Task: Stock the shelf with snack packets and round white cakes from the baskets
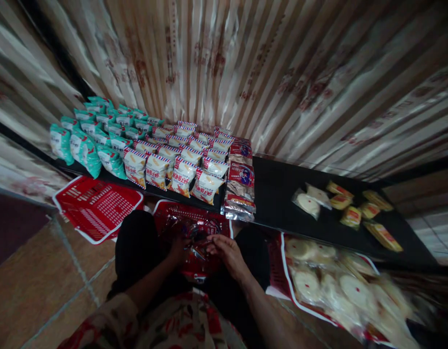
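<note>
Dim overall, edges stretched; bags (389, 298) at lower right blurred.

Flat pouches (241, 179) are lying on the table (274, 189). Left of the pouches, snack bags (182, 175) are standing; right, small packets (340, 201) are lying; behind, a curtain (216, 63) is hanging. Before them, a near-left basket (178, 208), a far-left basket (111, 206) and a right-side basket (286, 264) are sitting.

Left forearm (147, 291) points to two o'clock, its left hand (179, 250) dim and hard to read; right forearm (262, 305) points between ten and eleven, right hand (225, 249) near the left, fingers (217, 240) bent.
</note>
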A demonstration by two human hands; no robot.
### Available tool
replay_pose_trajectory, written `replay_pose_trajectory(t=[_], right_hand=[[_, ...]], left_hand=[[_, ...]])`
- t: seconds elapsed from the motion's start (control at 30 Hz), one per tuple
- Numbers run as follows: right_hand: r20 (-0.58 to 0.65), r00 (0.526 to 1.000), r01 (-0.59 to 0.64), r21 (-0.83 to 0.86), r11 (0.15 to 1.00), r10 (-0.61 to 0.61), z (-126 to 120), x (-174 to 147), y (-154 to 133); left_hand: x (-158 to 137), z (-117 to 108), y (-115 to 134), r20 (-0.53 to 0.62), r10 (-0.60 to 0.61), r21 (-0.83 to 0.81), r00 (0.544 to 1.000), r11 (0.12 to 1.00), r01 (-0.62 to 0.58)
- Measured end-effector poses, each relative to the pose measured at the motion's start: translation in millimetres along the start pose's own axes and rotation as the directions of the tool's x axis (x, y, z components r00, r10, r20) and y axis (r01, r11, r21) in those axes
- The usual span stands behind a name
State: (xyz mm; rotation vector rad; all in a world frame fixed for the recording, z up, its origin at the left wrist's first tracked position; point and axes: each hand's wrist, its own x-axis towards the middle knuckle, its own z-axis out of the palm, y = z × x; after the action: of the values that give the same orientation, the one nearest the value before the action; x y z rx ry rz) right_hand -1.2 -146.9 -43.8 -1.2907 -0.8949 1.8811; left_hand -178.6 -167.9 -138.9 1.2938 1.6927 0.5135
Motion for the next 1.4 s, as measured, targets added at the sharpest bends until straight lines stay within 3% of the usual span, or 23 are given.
replay_pose_trajectory(t=[0.17,0.27,0.33,0.43,0.53,0.6,0.73,0.8,0.87,1.0,1.1,1.17,1.23,1.3,1.4], right_hand=[[-0.07,0.986,0.159,0.074,0.985,-0.154,2.3,-31.5,-42.0],[-0.184,0.936,0.318,0.082,0.944,-0.3,0.1,-46.5,-57.3],[-0.283,0.877,0.419,0.053,0.906,-0.389,-4.5,-54.9,-62.1],[-0.446,0.743,0.532,-0.06,0.845,-0.499,-14.9,-65.5,-62.2],[-0.549,0.619,0.543,-0.217,0.811,-0.561,-25.2,-74.2,-57.5],[-0.544,0.627,0.501,-0.267,0.823,-0.558,-30.0,-78.8,-53.8],[-0.479,0.724,0.427,-0.253,0.868,-0.496,-36.9,-84.0,-48.7],[-0.474,0.746,0.4,-0.243,0.884,-0.468,-42.3,-83.7,-48.6],[-0.502,0.744,0.373,-0.236,0.897,-0.441,-50.8,-80.6,-50.9],[-0.582,0.693,0.362,-0.23,0.903,-0.426,-74.5,-64.8,-63.6],[-0.584,0.695,0.359,-0.222,0.906,-0.419,-89.4,-44.3,-81.0],[-0.556,0.704,0.381,-0.229,0.896,-0.441,-95.5,-26.2,-95.7],[-0.523,0.711,0.405,-0.243,0.881,-0.471,-99.2,-4.3,-111.6],[-0.515,0.701,0.41,-0.274,0.87,-0.493,-101.6,20.7,-126.9],[-0.49,0.687,0.386,-0.379,0.841,-0.537,-104.4,60.5,-147.5]], left_hand=[[-16.4,-7.3,24.9,0.123,0.141,-0.175,0.982,0.977,-0.119],[-26.5,-17.4,44.6,0.144,0.214,-0.272,0.966,0.947,-0.169],[-32.6,-25.0,58.7,0.141,0.253,-0.322,0.957,0.926,-0.197],[-41.2,-34.9,81.5,0.138,0.302,-0.358,0.943,0.903,-0.237],[-49.9,-38.0,106.5,0.149,0.322,-0.408,0.935,0.881,-0.238],[-54.6,-34.4,123.7,0.17,0.296,-0.466,0.94,0.865,-0.188],[-57.0,-15.3,156.0,0.2,0.283,-0.513,0.938,0.846,-0.145],[-54.9,-3.5,170.2,0.203,0.303,-0.53,0.931,0.834,-0.155],[-51.8,7.1,182.7,0.192,0.326,-0.548,0.926,0.818,-0.174],[-43.3,22.3,202.7,0.125,0.347,-0.592,0.93,0.778,-0.21],[-34.7,28.1,214.9,-0.046,0.378,-0.492,0.925,0.797,-0.35],[-28.3,29.1,223.0,-0.219,0.473,-0.276,0.853,0.809,-0.519],[-21.0,28.2,231.6,-0.325,0.584,-0.045,0.744,0.776,-0.629],[-11.5,26.4,240.1,-0.345,0.665,0.111,0.662,0.729,-0.675],[8.7,23.9,250.9,-0.302,0.736,0.236,0.606,0.673,-0.701]])
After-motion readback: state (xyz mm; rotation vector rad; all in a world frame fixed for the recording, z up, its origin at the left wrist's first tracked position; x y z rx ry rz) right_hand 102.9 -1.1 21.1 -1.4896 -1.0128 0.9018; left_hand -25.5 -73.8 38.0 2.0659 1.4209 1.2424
